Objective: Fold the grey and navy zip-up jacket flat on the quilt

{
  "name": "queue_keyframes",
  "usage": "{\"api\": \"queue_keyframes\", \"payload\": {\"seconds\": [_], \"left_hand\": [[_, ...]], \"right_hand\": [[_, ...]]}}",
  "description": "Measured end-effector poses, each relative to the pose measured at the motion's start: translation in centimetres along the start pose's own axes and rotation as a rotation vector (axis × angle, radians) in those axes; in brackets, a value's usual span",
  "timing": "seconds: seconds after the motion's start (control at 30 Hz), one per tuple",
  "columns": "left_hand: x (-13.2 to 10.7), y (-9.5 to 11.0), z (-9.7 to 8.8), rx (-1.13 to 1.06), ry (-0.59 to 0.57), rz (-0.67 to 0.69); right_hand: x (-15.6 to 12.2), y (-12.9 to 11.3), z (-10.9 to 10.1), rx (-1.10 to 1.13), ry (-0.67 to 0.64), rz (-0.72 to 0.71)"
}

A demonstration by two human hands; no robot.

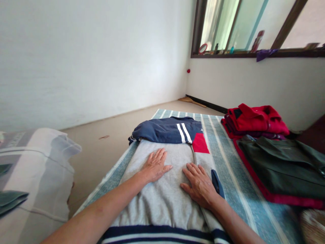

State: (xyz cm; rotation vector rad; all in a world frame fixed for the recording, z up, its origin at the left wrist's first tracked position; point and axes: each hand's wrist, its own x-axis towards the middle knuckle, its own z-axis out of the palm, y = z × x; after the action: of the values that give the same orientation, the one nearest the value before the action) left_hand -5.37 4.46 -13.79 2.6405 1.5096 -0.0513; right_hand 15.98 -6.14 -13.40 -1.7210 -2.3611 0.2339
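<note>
A grey sweatshirt (162, 200) with a navy top, white stripes and a red patch lies flat on a striped blue-green mat (228, 162). My left hand (155, 165) rests palm down on the grey cloth, fingers stretched out. My right hand (200, 184) lies flat beside it, fingers spread, close to the garment's right edge and a navy cuff (217, 183). Neither hand holds anything.
A stack of folded clothes, red garments (256, 120) behind and a dark green one (281, 166) in front, sits on the mat at right. A pale pillow or bundle (35, 179) lies at left. White walls, bare floor and a window sill with small items are beyond.
</note>
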Motion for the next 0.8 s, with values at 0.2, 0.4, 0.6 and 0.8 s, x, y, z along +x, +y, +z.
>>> {"api": "queue_keyframes", "payload": {"seconds": [0.2, 0.4, 0.6, 0.8], "left_hand": [[0.2, -0.2, 0.3, -0.011, 0.024, 0.002], [0.1, -0.3, 0.5, -0.033, 0.043, 0.013], [0.0, -0.2, 0.2, -0.028, 0.044, 0.023], [0.1, 1.9, -2.7, -0.018, -0.114, -0.049]], "right_hand": [[0.1, -0.1, -0.1, 0.011, -0.016, 0.011], [0.2, 0.1, 0.1, 0.028, -0.015, 0.013], [0.1, 0.2, 0.1, 0.026, 0.002, 0.003], [0.0, 0.0, -0.3, -0.01, 0.008, -0.013]]}}
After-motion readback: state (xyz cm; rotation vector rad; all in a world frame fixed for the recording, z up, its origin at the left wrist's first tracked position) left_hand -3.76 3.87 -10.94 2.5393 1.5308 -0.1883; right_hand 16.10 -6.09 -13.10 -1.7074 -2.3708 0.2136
